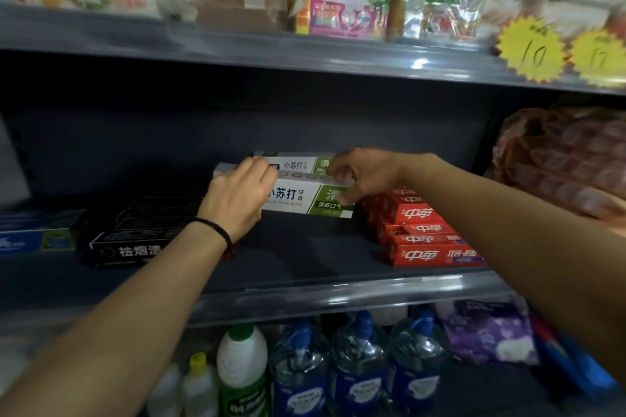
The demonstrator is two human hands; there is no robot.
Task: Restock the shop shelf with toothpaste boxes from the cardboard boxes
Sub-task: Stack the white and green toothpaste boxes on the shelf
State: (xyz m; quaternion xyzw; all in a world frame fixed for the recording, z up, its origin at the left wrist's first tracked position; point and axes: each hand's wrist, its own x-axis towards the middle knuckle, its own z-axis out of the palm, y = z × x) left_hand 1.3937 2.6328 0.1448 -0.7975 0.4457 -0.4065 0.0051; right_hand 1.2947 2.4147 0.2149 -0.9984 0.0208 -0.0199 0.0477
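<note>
While the left hand [237, 200] grips one end of the green-and-white toothpaste boxes [305, 200] and the right hand [359, 176] pinches the other, the stack lies between them, its long axis running left to right along the middle shelf [305, 257]. It sits between black boxes [135, 234] and red boxes [423, 234], toward the back, both hands equally near.

The picture is dim inside the middle shelf [305, 247], whose back is in deep shadow, while above it the goods are brighter but blurred, a small glare spot [420, 63] shines on the upper shelf edge, and the shelf lines bend toward the edges.
</note>
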